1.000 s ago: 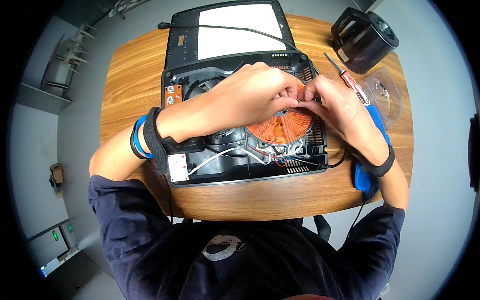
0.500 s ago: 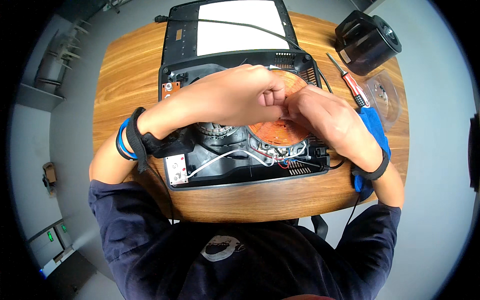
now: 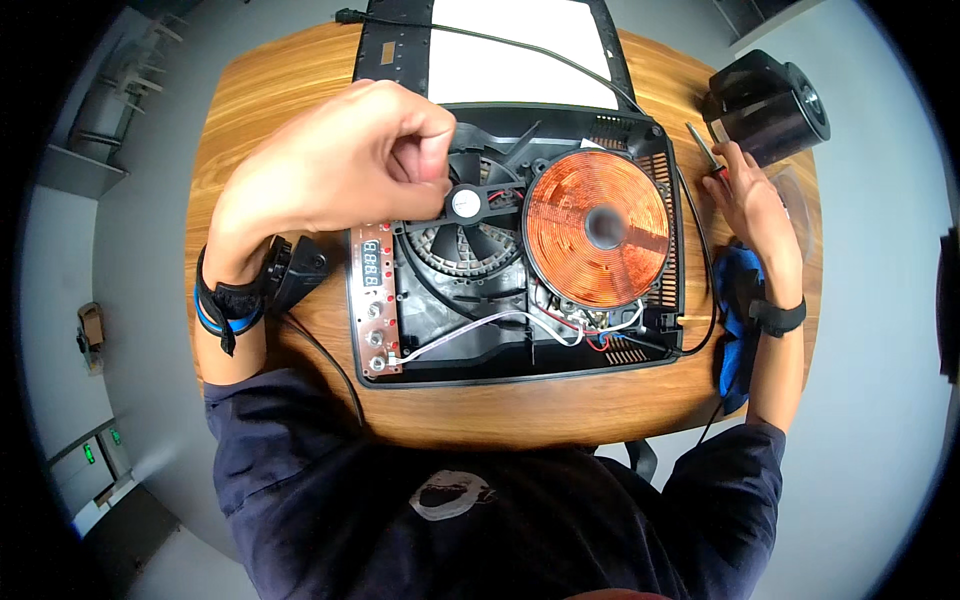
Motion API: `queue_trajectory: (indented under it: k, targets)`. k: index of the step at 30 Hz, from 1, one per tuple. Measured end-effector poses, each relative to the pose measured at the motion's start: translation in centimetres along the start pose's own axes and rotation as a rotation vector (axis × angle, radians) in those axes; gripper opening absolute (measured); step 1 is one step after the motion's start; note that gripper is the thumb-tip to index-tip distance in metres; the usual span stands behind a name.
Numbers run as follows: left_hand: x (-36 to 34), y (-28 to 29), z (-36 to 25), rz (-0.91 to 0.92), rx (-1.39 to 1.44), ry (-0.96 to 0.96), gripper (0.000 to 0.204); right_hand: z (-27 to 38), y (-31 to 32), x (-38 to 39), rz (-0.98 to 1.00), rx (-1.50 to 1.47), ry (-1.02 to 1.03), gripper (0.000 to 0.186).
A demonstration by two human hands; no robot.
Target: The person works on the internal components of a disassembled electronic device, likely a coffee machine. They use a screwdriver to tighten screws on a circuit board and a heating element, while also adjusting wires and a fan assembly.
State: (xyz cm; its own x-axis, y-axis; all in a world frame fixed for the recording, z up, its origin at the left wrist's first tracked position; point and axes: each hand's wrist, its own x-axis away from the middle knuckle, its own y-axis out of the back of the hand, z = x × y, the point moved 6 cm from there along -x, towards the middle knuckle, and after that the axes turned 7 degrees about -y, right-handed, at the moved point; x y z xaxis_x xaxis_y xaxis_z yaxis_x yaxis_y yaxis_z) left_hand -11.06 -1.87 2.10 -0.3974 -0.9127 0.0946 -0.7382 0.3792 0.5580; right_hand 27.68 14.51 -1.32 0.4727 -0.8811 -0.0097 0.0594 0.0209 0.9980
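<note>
An induction cooker base (image 3: 460,376) lies opened on the wooden table. Inside sit a round copper coil (image 3: 560,235) and, left of it, a black cooling fan (image 3: 468,245). My left hand (image 3: 340,150) hovers over the fan's left side, its fingers curled tightly together; whatever they pinch, if anything, is hidden. At the right, my right hand (image 3: 755,200) has its thumb and fingers about the red handle of a screwdriver (image 3: 703,146). The screwdriver lies on the table, its shaft pointing away from me, with most of the handle covered by the hand.
Behind the base lies the cooker's top panel (image 3: 395,85), crossed by a black power cord (image 3: 510,42). A dark jug-like container (image 3: 765,110) stands far right. A clear plastic dish (image 3: 798,205) and a blue cloth (image 3: 738,330) are near my right arm. A display board (image 3: 375,300) lines the base's left side.
My hands have parted from over the coil. The left went left over the fan; the right went right to the screwdriver. Coil and display board are now uncovered, and the whole view has shifted slightly.
</note>
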Motion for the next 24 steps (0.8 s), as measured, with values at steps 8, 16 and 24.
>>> queue_trajectory:
  k: [8, 16, 24]
  targets:
    - [2.2, 1.9, 2.8, -0.129, 0.089, -0.037, 0.023, -7.3, -3.5, -4.0, 0.113, 0.13, -0.051, 0.027]
    - [1.6, 2.2, 2.8, -0.294, 0.12, -0.099, 0.012, 0.8, 5.6, -3.1, -0.013, -0.117, -0.037, 0.025]
    - [1.0, 1.8, 2.7, -0.316, 0.112, 0.047, 0.009, 14.6, 7.6, -0.6, 0.086, -0.304, 0.307, 0.038]
